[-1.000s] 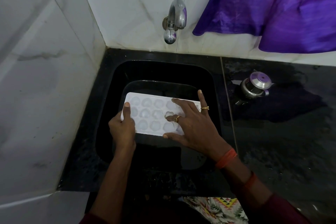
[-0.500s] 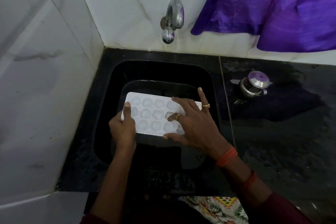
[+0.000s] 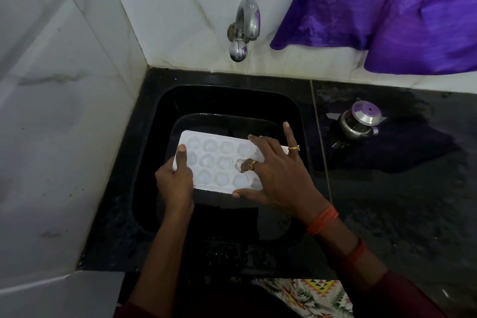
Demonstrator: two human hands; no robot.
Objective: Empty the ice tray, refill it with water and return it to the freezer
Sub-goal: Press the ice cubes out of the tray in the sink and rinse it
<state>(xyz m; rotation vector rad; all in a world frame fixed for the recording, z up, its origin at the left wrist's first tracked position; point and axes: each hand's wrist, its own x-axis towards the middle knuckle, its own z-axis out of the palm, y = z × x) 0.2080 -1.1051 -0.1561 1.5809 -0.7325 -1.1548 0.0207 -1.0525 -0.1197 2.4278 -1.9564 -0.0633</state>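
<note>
**A:** Two hands on the white plastic ice tray (image 3: 216, 162), held level over the black stone sink (image 3: 154, 137), pale cubes (image 3: 206, 177) in most cells. Left hand (image 3: 175, 183) clamped the end toward the sink's left wall, thumb flat on top, fingers tucked beneath.

**B:** Right hand (image 3: 278, 175) lay spread across the other end, one ringed finger (image 3: 247, 166) crooked into a cell.

**A:** Risky, I thought. A hard pry against that one-sided grip could have tipped the tray into the sink.

**B:** Or flung a cube over the sink's rim.
</note>
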